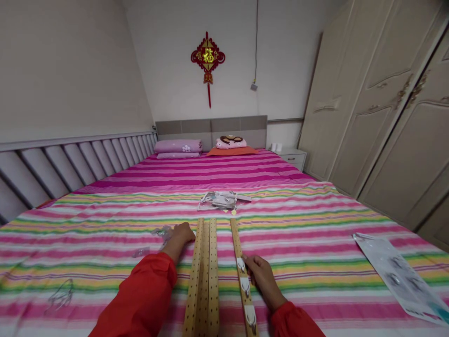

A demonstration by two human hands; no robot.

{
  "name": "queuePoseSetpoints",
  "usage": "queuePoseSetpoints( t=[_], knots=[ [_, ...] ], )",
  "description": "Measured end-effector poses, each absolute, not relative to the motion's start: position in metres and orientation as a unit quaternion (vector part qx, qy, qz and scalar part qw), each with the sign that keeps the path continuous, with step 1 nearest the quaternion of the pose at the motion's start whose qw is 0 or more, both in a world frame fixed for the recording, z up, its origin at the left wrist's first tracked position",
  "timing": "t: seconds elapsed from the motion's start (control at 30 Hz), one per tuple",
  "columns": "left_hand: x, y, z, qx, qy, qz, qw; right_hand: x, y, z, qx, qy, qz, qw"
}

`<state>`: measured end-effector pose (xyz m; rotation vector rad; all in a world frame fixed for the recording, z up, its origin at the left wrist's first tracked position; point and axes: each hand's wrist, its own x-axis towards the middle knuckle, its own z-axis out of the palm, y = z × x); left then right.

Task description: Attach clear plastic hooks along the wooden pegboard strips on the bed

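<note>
On the striped bed sheet (301, 220) in front of me lie long wooden strips with rows of holes. A pair of strips (204, 276) lies in the middle, side by side. A single strip (240, 262) to their right carries several white hooks. My left hand (179, 238), in a red sleeve, rests on the sheet against the left edge of the pair, fingers curled. My right hand (261, 276) pinches the hooked strip at one white hook (241, 265).
Clear plastic bags (220, 200) lie farther up the bed, and small clear wrappers (159, 236) lie left of my left hand. A printed sheet (400, 276) lies at the right. Pillows (178, 148), a headboard, a nightstand (293, 157) and wardrobe doors (389, 117) surround the bed.
</note>
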<state>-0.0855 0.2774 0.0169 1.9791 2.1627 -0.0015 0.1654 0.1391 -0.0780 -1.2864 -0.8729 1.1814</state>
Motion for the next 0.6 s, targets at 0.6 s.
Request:
queuePoseSetpoints(
  t=[0.6],
  knots=[
    [-0.078, 0.258, 0.032, 0.702, 0.708, -0.063, 0.032, 0.165, 0.147, -0.093, -0.554, -0.378, 0.492, 0.556]
  ],
)
